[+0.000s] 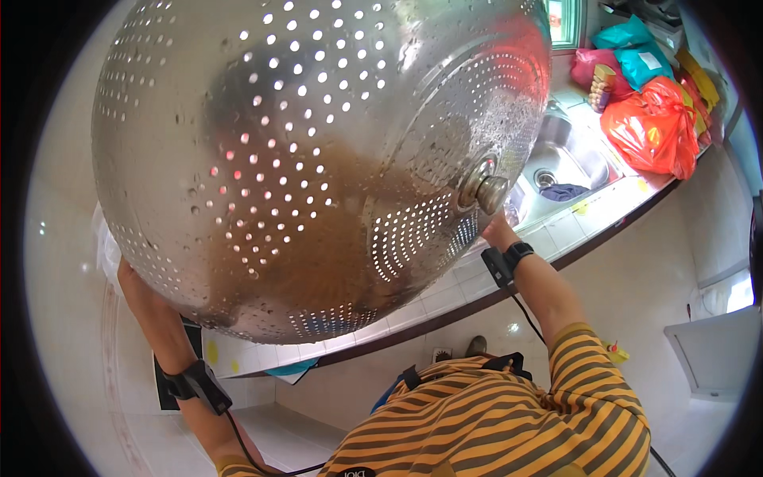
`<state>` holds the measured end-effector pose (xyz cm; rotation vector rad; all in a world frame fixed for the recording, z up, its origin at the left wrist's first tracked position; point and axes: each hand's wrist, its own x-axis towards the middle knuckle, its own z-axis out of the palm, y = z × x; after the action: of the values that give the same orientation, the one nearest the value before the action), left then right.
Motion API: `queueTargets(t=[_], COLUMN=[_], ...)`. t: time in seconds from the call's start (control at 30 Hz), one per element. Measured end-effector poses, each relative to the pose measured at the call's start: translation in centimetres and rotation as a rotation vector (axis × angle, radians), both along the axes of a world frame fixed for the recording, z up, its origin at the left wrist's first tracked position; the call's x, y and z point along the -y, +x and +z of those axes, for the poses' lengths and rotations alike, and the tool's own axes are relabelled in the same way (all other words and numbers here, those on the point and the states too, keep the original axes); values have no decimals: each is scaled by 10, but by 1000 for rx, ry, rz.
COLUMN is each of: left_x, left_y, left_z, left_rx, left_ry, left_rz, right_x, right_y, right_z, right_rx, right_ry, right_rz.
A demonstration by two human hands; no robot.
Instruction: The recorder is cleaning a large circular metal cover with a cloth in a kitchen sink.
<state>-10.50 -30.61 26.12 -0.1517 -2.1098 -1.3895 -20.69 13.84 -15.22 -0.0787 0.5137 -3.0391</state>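
A large wet stainless-steel colander (pixel 351 179) fills the upper middle of the head view, raised close to me with its underside towards me. Rows of holes pierce its wall, and water drops cling to it. A round metal knob (pixel 492 194), perhaps a foot, sticks out from its base. My left hand (pixel 126 271) reaches to the colander's left side, its fingers hidden behind the metal. On the other side, my right hand (pixel 495 230) goes behind the colander near the knob; only the part by the wrist shows. The colander is held up between both hands.
A steel sink (pixel 560 149) with a dark cloth (pixel 563 191) in it is set into the white tiled counter (pixel 563 234). Beyond it stand an orange-red plastic bag (pixel 653 131), teal packages (pixel 644 62) and a jar (pixel 600 88). Translucent plastic (pixel 107 247) shows at the far left.
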Motion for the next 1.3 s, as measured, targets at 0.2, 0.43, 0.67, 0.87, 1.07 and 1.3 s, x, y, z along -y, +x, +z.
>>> queueTargets(t=[0.2,0.43,0.67,0.87,1.07,1.3], left_x=[73,108,67,-12,-93,-135], left_y=[54,100,154,195,229,259], left_z=[-38,-102,-166,-224,-278,-314], left_rx=[-33,12,48,81,120,117], left_ry=[107,314,464,621,805,927], left_rz=[35,180,316,424,474,520], right_x=[51,31,6,-6,-11,3], right_y=[63,8,-45,-87,-111,-92], right_z=[135,153,216,240,230,229], right_rx=[337,33,39,-159,-256,-216], right_ry=[293,212,614,859,1094,1263], right_rz=[-56,91,168,268,332,333])
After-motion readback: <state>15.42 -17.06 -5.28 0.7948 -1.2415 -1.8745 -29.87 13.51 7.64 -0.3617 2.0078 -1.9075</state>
